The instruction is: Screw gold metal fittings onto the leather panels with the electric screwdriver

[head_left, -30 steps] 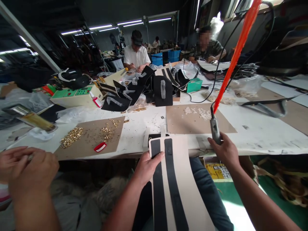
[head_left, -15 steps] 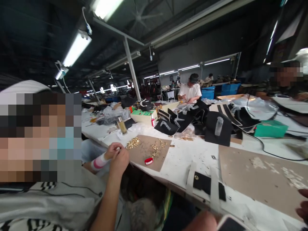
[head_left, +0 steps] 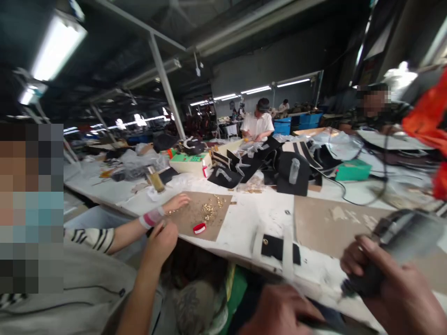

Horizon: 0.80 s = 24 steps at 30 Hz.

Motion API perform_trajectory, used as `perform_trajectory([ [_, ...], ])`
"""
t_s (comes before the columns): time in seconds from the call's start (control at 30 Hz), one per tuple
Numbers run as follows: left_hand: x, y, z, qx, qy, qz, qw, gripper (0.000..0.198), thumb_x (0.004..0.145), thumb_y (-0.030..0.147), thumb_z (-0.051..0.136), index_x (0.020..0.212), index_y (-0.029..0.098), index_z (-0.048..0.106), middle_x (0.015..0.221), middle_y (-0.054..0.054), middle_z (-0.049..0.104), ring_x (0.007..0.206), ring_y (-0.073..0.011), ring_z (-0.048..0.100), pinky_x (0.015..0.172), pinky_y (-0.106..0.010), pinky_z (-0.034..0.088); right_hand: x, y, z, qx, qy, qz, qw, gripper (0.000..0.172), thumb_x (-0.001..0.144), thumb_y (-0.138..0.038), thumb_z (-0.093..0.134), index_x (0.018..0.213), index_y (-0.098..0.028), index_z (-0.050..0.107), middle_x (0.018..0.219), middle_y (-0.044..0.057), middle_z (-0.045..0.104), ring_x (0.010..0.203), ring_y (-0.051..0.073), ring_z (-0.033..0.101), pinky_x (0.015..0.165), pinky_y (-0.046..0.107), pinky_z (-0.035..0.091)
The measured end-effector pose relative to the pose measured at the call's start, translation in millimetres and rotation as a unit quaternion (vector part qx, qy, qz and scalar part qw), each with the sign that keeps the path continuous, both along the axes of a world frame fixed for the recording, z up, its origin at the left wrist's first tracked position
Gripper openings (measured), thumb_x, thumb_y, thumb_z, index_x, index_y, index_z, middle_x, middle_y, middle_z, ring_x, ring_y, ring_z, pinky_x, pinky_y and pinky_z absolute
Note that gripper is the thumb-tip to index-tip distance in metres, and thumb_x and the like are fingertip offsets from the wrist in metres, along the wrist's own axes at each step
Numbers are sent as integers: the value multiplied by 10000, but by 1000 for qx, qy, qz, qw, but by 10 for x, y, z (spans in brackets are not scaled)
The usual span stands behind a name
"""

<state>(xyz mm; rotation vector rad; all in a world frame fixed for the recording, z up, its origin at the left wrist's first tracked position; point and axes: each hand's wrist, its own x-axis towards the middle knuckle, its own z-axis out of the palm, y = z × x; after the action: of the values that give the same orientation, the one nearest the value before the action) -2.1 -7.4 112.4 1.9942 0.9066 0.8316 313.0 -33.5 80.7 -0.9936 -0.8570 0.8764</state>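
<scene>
At the right, my right hand (head_left: 394, 284) is wrapped round a dark, blurred object (head_left: 391, 242) with a greyish, see-through upper part. My left hand (head_left: 279, 311) is low in the middle at the table's front edge, smeared by motion; its fingers look bent, and what they hold, if anything, cannot be made out. Between and beyond my hands lies a black piece (head_left: 274, 247) with a brass-coloured ring, with a pale strap (head_left: 288, 253) across it. Right of that, a brown board (head_left: 314, 223) carries small whitish pieces (head_left: 344, 214), partly behind the dark object.
A co-worker's hands (head_left: 162, 235) are at the left, by a brown board (head_left: 188, 223) with small gold parts and a red-and-white item (head_left: 199, 228). Black panels (head_left: 293, 174), a green-topped machine (head_left: 190, 164) and a green box (head_left: 353, 170) stand farther back. Other people sit beyond.
The view has turned right. My right hand has come further in with the dark object in it. My left hand shows more at the bottom. The co-worker's one hand has reached to the gold parts.
</scene>
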Motion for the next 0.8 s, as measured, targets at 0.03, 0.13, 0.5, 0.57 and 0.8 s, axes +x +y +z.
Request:
perform_trajectory([
  [0.03, 288, -80, -160, -2, -7, -25, 1000, 120, 958, 377, 730, 1024, 363, 829, 1187, -68, 812, 1170, -265, 740, 971, -404, 602, -12, -33, 126, 3, 52, 12, 999, 365, 877, -496, 738, 698, -264, 521, 612, -17, 428, 504, 167, 430, 406, 306, 391],
  [0.13, 901, -303, -473, 110, -32, -62, 991, 223, 961, 202, 676, 1099, 277, 835, 1125, -102, 833, 1158, -282, 748, 1050, -464, 588, -71, -50, 449, 36, 130, 24, 991, 368, 855, -428, 796, 719, -240, 510, 622, -52, 407, 499, 111, 403, 463, 253, 415],
  [0.5, 1022, -324, -379, 350, -1, -57, 935, 243, 970, 74, 645, 1141, 203, 760, 1137, -88, 830, 1198, -245, 729, 1035, -380, 615, -210, -161, 573, 42, 145, 69, 986, 372, 883, -405, 797, 695, -239, 522, 567, -62, 461, 449, 103, 422, 415, 231, 399],
  [0.57, 1044, -332, -381, 356, 7, -59, 933, 230, 965, 77, 662, 1138, 195, 757, 1143, -85, 829, 1209, -244, 723, 1040, -375, 613, -221, -149, 570, 48, 159, 75, 983, 359, 889, -384, 792, 690, -235, 532, 570, -60, 464, 449, 100, 418, 416, 229, 394],
  [0.8, 1077, -308, -404, 376, -23, -52, 925, 180, 955, 64, 675, 1097, 138, 759, 1103, -96, 828, 1160, -244, 737, 1003, -374, 636, -265, -123, 535, 56, 166, 87, 981, 381, 879, -361, 805, 651, -212, 539, 554, -57, 461, 441, 87, 410, 418, 231, 382],
])
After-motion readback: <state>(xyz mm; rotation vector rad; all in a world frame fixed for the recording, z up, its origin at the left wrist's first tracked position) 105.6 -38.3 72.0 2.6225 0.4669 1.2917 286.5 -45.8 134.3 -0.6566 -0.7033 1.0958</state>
